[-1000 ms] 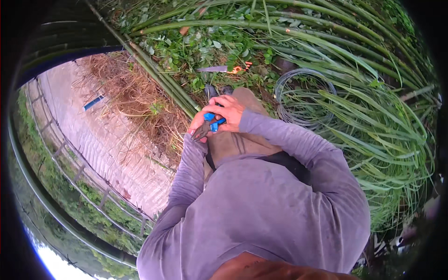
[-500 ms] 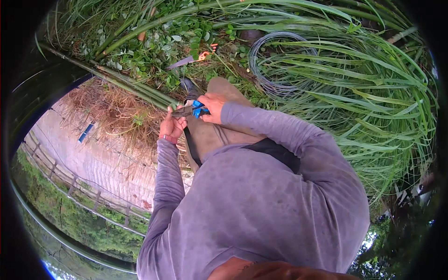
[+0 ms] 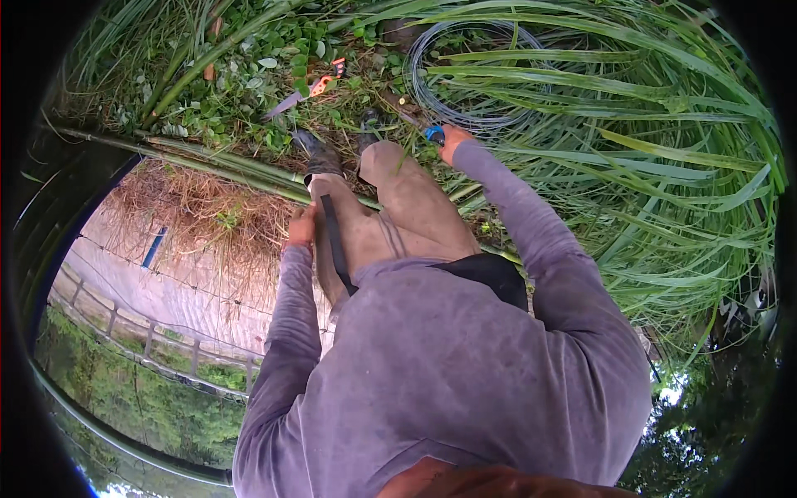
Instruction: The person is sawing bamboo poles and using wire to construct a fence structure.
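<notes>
My right hand (image 3: 457, 143) is closed around blue-handled pliers (image 3: 435, 134), held out by the lower edge of a coil of grey wire (image 3: 418, 87). The jaws point up and left and are hard to make out against the undergrowth. My left hand (image 3: 300, 226) is beside my left knee, just below the ends of several green bamboo poles (image 3: 241, 166). Its fingers are small and partly hidden against the trouser leg, so their grip does not show. Beyond my boots (image 3: 320, 156), an orange-handled pruning saw (image 3: 311, 90) lies on the leafy ground.
Long cut grass leaves (image 3: 631, 158) spread over the right side, partly across the wire coil. Dry brown grass (image 3: 203, 203) borders a pale concrete strip (image 3: 195, 278) at left, where a blue object (image 3: 154, 247) lies. Behind it runs a railing (image 3: 149, 342).
My hands have separated. The right hand has carried the pliers away to the right, toward the wire coil. The left hand has dropped slightly beside the knee. The view has shifted a little.
</notes>
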{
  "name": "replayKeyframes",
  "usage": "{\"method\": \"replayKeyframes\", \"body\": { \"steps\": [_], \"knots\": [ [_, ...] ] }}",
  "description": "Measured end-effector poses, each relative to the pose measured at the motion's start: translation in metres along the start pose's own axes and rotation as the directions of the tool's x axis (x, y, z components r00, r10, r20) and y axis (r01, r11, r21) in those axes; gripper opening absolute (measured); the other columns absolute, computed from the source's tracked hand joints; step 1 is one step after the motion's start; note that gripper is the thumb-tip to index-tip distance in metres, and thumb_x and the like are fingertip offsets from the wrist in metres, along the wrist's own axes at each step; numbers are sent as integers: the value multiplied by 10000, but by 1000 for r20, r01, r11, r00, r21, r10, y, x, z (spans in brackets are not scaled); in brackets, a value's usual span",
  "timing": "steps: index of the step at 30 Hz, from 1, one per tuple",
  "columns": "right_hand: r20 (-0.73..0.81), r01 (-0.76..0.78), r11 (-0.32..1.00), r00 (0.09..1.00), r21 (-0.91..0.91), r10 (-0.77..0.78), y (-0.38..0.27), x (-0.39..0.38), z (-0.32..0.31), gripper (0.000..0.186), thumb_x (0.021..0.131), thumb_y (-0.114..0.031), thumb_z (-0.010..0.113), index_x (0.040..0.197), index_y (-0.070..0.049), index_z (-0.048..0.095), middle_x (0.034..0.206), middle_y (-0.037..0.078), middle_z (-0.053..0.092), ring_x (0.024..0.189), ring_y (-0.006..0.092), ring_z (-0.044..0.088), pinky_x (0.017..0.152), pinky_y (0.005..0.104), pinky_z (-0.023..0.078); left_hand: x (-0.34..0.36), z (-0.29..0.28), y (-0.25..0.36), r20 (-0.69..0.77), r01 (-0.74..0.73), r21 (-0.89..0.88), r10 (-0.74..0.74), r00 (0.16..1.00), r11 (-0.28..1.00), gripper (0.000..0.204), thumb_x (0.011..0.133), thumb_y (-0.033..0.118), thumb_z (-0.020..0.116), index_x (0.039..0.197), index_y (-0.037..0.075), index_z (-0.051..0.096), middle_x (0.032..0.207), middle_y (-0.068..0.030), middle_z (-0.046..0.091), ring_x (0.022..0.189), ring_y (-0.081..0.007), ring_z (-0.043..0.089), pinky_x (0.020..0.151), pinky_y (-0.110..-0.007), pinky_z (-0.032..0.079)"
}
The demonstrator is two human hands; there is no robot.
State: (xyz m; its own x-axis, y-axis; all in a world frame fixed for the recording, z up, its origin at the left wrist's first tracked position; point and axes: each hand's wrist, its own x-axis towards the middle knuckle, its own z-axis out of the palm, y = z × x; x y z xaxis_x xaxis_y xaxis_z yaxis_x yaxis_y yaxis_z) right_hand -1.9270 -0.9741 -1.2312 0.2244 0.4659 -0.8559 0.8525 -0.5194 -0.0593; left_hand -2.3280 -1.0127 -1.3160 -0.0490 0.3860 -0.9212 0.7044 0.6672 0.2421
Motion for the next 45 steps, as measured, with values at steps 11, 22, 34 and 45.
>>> {"method": "replayKeyframes", "body": {
  "steps": [11,22,34,45],
  "knots": [
    [370,-332,839,913,430,171,118,41,2,171,717,-136,588,851,-44,535,637,56,548,510,158,525,460,300,451,1,162,210,554,-45,-201,151,819,979,479,856,457,445,946,15,607,675,-93,579,541,-184,544,532,-327,445],
    [306,-122,718,943,685,-132,60,-74,-51,238,750,-138,612,970,-52,582,809,58,605,704,156,585,618,282,466,-11,180,228,491,491,-870,21,871,-44,147,886,147,432,1032,132,437,708,-53,497,423,-133,352,373,-299,314],
    [443,-160,693,861,703,-250,-15,57,4,454,708,-32,568,1145,-57,448,987,71,596,849,204,569,679,380,481,-39,8,167,385,303,-904,266,884,301,354,835,-11,391,1175,82,426,678,-34,492,394,-60,265,343,-205,222],
    [406,-133,835,906,534,-116,-39,120,-16,378,707,-108,637,1057,-93,494,891,39,582,828,191,559,677,420,439,-65,-12,169,431,300,-877,338,837,375,359,851,10,400,1201,82,429,693,-27,505,418,-49,286,340,-176,242]
  ]
}}
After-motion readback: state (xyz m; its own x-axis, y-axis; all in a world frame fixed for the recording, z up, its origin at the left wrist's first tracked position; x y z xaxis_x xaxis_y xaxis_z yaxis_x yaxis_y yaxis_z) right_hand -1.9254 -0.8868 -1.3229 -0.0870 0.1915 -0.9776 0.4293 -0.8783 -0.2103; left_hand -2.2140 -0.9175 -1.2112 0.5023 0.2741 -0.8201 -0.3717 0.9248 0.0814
